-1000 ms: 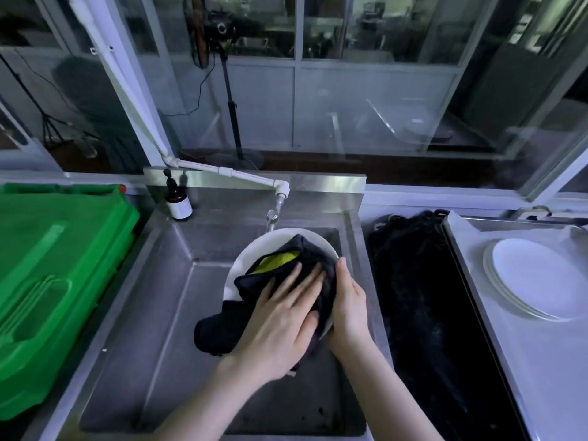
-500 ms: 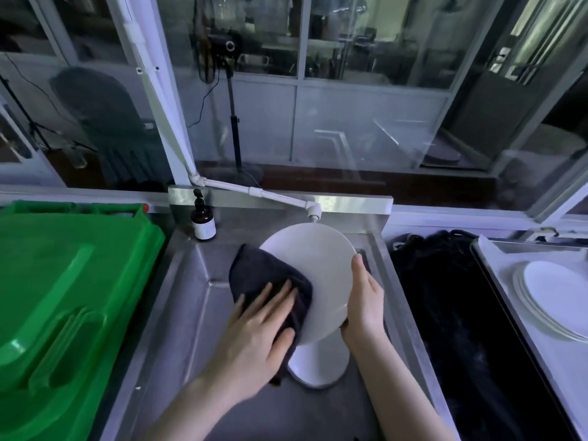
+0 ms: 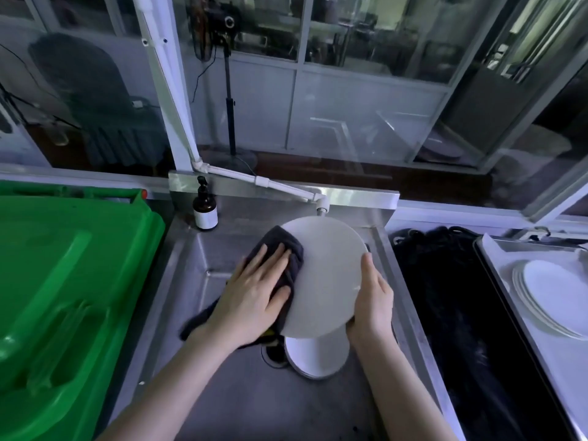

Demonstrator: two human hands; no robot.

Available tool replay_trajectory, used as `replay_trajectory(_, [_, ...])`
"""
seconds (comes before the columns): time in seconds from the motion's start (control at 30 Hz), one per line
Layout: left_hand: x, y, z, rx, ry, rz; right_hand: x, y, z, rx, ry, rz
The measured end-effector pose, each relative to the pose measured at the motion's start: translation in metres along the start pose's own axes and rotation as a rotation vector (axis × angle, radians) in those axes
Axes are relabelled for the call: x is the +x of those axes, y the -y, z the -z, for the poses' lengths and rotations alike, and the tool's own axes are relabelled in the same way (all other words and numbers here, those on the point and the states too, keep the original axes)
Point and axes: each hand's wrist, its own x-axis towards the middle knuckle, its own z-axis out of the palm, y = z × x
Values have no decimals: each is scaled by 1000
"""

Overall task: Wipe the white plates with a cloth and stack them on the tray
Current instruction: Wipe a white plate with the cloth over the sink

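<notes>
Over the steel sink [image 3: 203, 310] I hold a white plate [image 3: 327, 275] tilted up on edge. My right hand [image 3: 370, 300] grips its right rim. My left hand [image 3: 254, 297] presses a dark cloth [image 3: 283, 253] flat against the plate's left edge, and the cloth's tail hangs down toward the sink floor. Under the held plate more white plates [image 3: 315, 354] lie in the sink. At the far right a stack of white plates [image 3: 553, 294] rests on a metal tray [image 3: 509, 259].
A green bin lid [image 3: 63, 281] fills the left side. A brown pump bottle [image 3: 205, 208] stands at the sink's back left corner. The white tap pipe [image 3: 286, 187] ends just above the plate. A black mat [image 3: 461, 313] lies between sink and tray.
The plate has been turned from facing up under the cloth to standing on edge. The cloth and my left hand slid from the plate's middle to its left edge.
</notes>
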Motion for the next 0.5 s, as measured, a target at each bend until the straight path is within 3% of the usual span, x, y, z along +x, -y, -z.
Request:
replay_trajectory(0.3, [-12, -60, -15, -102, 108, -183, -13, -18, -2, 43, 20, -128])
replay_trajectory(0.4, [13, -49, -11, -108, 140, -127, -18, -24, 2, 48, 26, -167])
replay_trajectory(0.5, [28, -33, -6, -55, 105, 36, -14, -16, 10, 14, 52, -159])
